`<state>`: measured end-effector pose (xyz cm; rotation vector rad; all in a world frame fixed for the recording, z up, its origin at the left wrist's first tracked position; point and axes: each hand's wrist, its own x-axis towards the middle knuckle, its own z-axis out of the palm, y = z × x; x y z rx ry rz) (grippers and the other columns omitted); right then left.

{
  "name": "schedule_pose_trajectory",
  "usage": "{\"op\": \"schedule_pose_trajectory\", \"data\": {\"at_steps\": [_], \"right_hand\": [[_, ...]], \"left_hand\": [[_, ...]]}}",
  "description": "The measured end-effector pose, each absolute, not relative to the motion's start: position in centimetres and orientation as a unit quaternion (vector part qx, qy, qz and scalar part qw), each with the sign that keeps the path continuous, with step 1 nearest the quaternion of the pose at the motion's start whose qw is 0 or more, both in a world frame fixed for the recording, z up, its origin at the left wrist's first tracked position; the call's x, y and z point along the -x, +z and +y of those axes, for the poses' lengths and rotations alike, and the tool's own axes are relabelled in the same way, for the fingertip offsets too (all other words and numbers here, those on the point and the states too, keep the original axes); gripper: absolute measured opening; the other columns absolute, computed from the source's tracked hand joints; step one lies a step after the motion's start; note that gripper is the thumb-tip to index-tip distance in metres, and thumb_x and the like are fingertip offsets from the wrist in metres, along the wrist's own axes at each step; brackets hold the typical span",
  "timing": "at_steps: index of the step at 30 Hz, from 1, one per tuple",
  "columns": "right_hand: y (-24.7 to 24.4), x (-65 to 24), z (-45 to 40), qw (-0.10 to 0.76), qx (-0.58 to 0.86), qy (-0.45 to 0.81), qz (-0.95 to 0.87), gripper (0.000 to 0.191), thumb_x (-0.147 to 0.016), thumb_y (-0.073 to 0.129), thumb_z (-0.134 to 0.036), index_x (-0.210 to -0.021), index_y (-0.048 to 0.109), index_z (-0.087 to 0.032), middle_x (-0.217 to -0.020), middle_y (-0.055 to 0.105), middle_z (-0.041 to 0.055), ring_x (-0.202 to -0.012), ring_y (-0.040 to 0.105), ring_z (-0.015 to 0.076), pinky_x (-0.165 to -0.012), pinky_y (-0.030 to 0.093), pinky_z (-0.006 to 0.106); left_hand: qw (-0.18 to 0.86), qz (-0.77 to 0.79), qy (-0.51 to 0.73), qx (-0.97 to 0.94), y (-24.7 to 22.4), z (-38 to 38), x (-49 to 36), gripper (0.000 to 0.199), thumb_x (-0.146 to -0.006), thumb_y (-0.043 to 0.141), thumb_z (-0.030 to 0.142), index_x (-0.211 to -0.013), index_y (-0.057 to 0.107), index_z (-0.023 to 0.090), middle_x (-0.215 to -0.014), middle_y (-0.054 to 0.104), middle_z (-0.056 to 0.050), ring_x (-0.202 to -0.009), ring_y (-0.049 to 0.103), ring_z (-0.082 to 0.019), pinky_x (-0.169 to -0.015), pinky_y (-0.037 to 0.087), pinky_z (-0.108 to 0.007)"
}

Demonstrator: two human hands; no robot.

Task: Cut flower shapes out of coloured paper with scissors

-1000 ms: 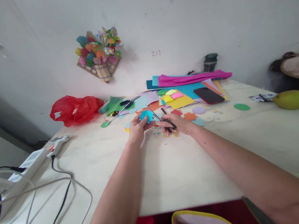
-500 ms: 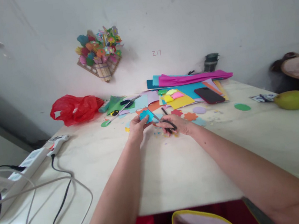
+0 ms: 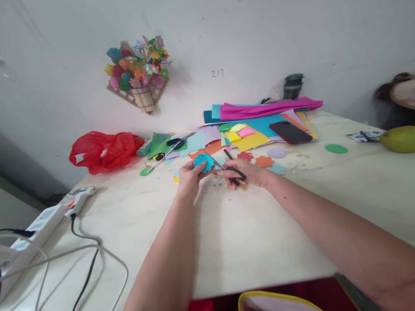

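My left hand (image 3: 190, 176) pinches a small blue paper flower (image 3: 203, 163) with a scalloped edge, held just above the table. In my right hand (image 3: 247, 170) is a pair of black-handled scissors (image 3: 237, 174), fingers wrapped round the handles. The blades point up and left, right beside the flower's edge; whether they touch the paper I cannot tell. Close by on the table lie a red paper flower (image 3: 245, 156), an orange paper flower (image 3: 264, 161) and a lilac paper oval (image 3: 277, 153). Tiny paper scraps are scattered beneath my hands.
Coloured sheets (image 3: 252, 141) and a phone (image 3: 290, 132) lie at the back. A second pair of scissors (image 3: 176, 143) and a red plastic bag (image 3: 107, 150) are at back left. A power strip (image 3: 48, 221) with cables occupies the left; a green-yellow fruit (image 3: 408, 139) sits right.
The blue flower has turned slightly in my left hand, and more of its scalloped edge shows. Both hands stay in nearly the same place.
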<state>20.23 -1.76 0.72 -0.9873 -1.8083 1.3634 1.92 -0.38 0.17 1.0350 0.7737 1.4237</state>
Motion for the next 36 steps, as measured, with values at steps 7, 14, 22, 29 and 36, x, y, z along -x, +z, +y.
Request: {"op": "schedule_pose_trajectory", "data": {"at_steps": [7,14,22,29,36], "right_hand": [[0.7,-20.2,-1.7,0.324,0.380,0.517,-0.696,0.025,-0.073,0.065,-0.037,-0.072,0.053,-0.014,-0.056,0.062,0.0009,-0.041,0.055,0.0084,-0.030,0.029,0.016],[1.2,-19.7,-2.3,0.342,0.387,0.516,-0.684,0.023,-0.072,0.067,-0.033,-0.069,0.053,-0.015,-0.055,0.061,0.0004,-0.040,0.053,0.0078,-0.032,0.031,0.016],[2.0,-18.7,-3.3,0.365,0.423,0.521,-0.645,0.025,-0.071,0.068,-0.033,-0.066,0.051,-0.015,-0.052,0.058,-0.0013,-0.037,0.050,0.0070,-0.032,0.031,0.017],[1.8,-18.6,-3.1,0.370,0.434,0.523,-0.634,0.024,-0.071,0.068,-0.030,-0.067,0.050,-0.016,-0.050,0.056,-0.0019,-0.035,0.048,0.0069,-0.030,0.030,0.016],[1.7,-18.5,-3.1,0.378,0.430,0.514,-0.639,0.025,-0.070,0.068,-0.030,-0.066,0.049,-0.016,-0.047,0.053,-0.0026,-0.034,0.046,0.0061,-0.029,0.029,0.016]], "left_hand": [[0.566,0.336,0.605,-0.447,-0.2,0.0,-1.7,0.028,-0.051,0.080,0.026,-0.069,0.065,0.011,-0.067,0.065,-0.004,-0.063,0.063,-0.015,-0.074,0.054,-0.037],[0.571,0.327,0.621,-0.426,-0.3,0.0,-2.0,0.026,-0.052,0.080,0.024,-0.070,0.065,0.011,-0.069,0.066,-0.004,-0.066,0.063,-0.014,-0.079,0.053,-0.038],[0.575,0.313,0.648,-0.390,-0.5,0.0,-2.8,0.027,-0.052,0.079,0.023,-0.072,0.065,0.012,-0.072,0.066,-0.004,-0.068,0.064,-0.015,-0.077,0.053,-0.035],[0.581,0.310,0.656,-0.370,-0.6,0.0,-3.1,0.027,-0.053,0.078,0.023,-0.073,0.065,0.011,-0.073,0.067,-0.005,-0.069,0.065,-0.017,-0.076,0.053,-0.034],[0.584,0.307,0.659,-0.361,-0.5,-0.2,-3.4,0.025,-0.053,0.078,0.022,-0.072,0.065,0.011,-0.071,0.067,-0.005,-0.068,0.065,-0.017,-0.075,0.053,-0.035]]}}
